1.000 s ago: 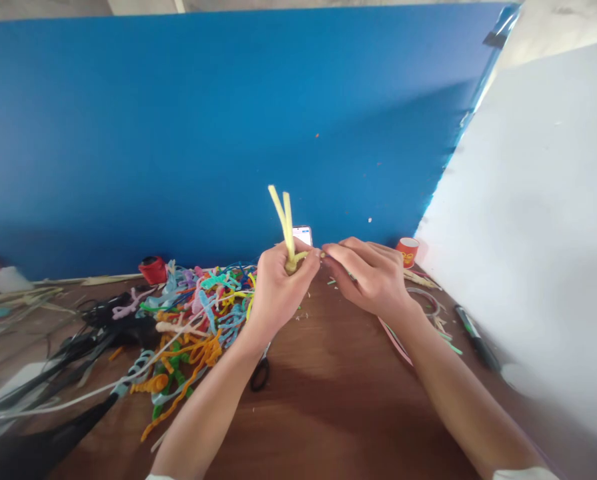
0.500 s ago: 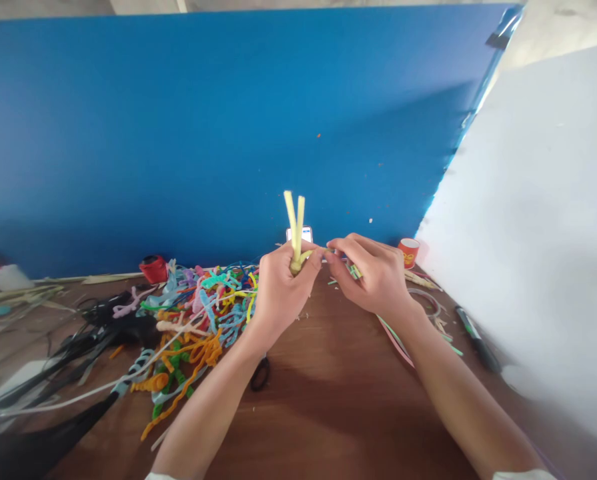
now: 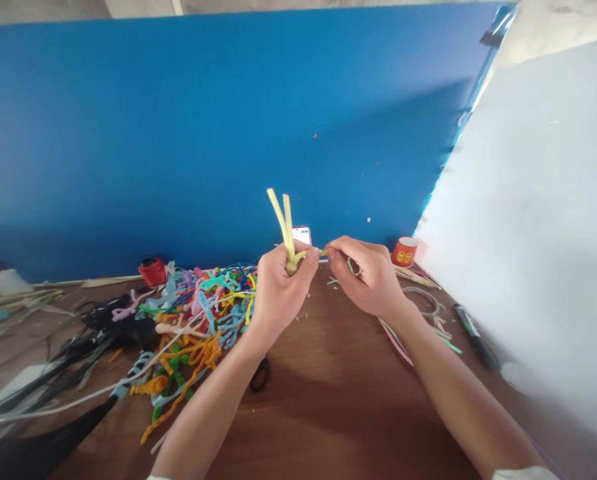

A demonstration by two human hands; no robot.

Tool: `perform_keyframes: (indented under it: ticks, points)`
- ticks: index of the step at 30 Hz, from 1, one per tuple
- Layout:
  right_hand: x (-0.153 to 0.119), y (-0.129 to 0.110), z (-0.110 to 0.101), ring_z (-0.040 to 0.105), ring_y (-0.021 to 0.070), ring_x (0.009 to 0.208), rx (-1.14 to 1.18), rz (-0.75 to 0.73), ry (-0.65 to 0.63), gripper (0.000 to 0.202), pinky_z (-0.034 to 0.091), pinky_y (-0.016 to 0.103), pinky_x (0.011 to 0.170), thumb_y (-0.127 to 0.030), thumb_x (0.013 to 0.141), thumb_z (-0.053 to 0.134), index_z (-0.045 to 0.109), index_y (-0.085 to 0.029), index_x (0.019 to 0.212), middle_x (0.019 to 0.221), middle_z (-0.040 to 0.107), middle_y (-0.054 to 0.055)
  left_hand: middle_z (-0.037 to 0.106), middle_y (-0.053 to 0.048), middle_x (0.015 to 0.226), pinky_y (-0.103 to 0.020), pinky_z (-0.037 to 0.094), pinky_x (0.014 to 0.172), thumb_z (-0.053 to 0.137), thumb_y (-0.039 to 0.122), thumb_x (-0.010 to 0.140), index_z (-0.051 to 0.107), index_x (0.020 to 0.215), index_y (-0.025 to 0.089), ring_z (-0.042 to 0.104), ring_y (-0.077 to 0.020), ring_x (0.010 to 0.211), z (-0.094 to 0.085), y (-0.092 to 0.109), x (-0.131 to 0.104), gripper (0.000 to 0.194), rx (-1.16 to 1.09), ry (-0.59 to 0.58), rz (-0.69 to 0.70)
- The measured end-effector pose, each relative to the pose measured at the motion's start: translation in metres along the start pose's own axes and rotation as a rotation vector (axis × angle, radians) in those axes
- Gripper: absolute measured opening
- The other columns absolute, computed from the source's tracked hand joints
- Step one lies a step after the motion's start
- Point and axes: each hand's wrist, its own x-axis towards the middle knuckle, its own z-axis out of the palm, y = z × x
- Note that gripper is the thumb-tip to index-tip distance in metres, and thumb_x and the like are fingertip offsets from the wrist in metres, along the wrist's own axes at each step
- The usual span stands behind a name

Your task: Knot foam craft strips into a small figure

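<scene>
My left hand (image 3: 281,293) is closed round a bunch of pale yellow pipe cleaners (image 3: 287,230). Two straight ends stick up from the fist in a narrow V. Where they meet, by the thumb, there is a twisted knot, and a thinner strand runs sideways to the right. My right hand (image 3: 371,279) pinches the far end of that strand between thumb and fingertips, so it bridges the small gap between both hands. What lies inside the left palm is hidden.
A tangled heap of coloured pipe cleaners (image 3: 213,313) covers the table's left side. Scissors (image 3: 261,375) lie partly under my left forearm. Behind the hands stands a phone (image 3: 302,235). An orange-red cup (image 3: 404,253) and a black marker (image 3: 477,339) are at the right.
The two upright yellow ends have tipped to the left. My right hand has shifted slightly left, and the strand still runs between the hands.
</scene>
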Motion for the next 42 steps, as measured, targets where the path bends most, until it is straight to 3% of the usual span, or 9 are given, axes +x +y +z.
perform_keyframes:
  ticks: [7, 12, 24, 30, 37, 42]
  points:
    - [-0.001, 0.001, 0.000, 0.054, 0.0107, 0.058, -0.046, -0.017, 0.032, 0.015, 0.039, 0.025, 0.058, -0.022, 0.095, 0.050, 0.062, -0.018, 0.087, 0.071, 0.066, 0.000, 0.041, 0.006, 0.054, -0.021, 0.023, 0.043, 0.070, 0.038, 0.083, 0.070, 0.082, 0.014, 0.029, -0.0062, 0.048, 0.003, -0.007, 0.004, 0.024, -0.151, -0.060, -0.121]
    - [-0.003, 0.004, 0.004, 0.061, 0.0116, 0.063, -0.110, -0.054, 0.067, 0.013, 0.042, 0.024, 0.060, -0.020, 0.094, 0.053, 0.064, -0.018, 0.100, 0.084, 0.072, 0.003, 0.047, 0.004, 0.057, -0.021, 0.024, 0.043, 0.073, 0.038, 0.080, 0.069, 0.080, 0.015, 0.030, -0.0058, 0.049, 0.004, -0.009, 0.005, 0.024, -0.189, -0.032, -0.103]
    - [-0.005, 0.011, 0.002, 0.061, 0.0126, 0.064, -0.167, -0.214, 0.086, 0.010, 0.043, 0.025, 0.060, -0.017, 0.095, 0.054, 0.064, -0.020, 0.096, 0.080, 0.070, 0.004, 0.050, 0.003, 0.059, -0.021, 0.028, 0.046, 0.068, 0.032, 0.084, 0.066, 0.077, 0.015, 0.037, -0.0071, 0.052, 0.005, -0.004, 0.001, 0.019, -0.123, 0.009, -0.045]
    - [-0.005, 0.010, 0.004, 0.058, 0.0118, 0.063, -0.149, -0.165, 0.069, 0.012, 0.042, 0.025, 0.059, -0.017, 0.096, 0.052, 0.063, -0.019, 0.093, 0.083, 0.070, 0.005, 0.046, 0.005, 0.057, -0.020, 0.027, 0.046, 0.065, 0.028, 0.084, 0.063, 0.075, 0.015, 0.033, -0.0065, 0.052, 0.008, -0.002, 0.001, 0.016, -0.092, 0.028, -0.056]
    - [-0.002, 0.002, 0.001, 0.055, 0.0119, 0.064, -0.047, -0.049, 0.044, 0.013, 0.039, 0.026, 0.060, -0.018, 0.097, 0.048, 0.059, -0.019, 0.089, 0.079, 0.066, 0.003, 0.046, 0.004, 0.059, -0.020, 0.027, 0.045, 0.064, 0.033, 0.086, 0.062, 0.078, 0.015, 0.034, -0.0071, 0.052, 0.010, -0.004, 0.001, 0.019, -0.162, -0.009, -0.061]
    - [0.000, -0.003, -0.002, 0.045, 0.0097, 0.057, 0.111, 0.105, -0.029, 0.016, 0.033, 0.026, 0.056, -0.024, 0.096, 0.049, 0.054, -0.020, 0.081, 0.066, 0.054, -0.002, 0.044, 0.005, 0.056, -0.020, 0.026, 0.044, 0.064, 0.035, 0.087, 0.062, 0.081, 0.016, 0.032, -0.0068, 0.049, 0.008, -0.004, 0.000, 0.020, -0.122, -0.042, -0.011]
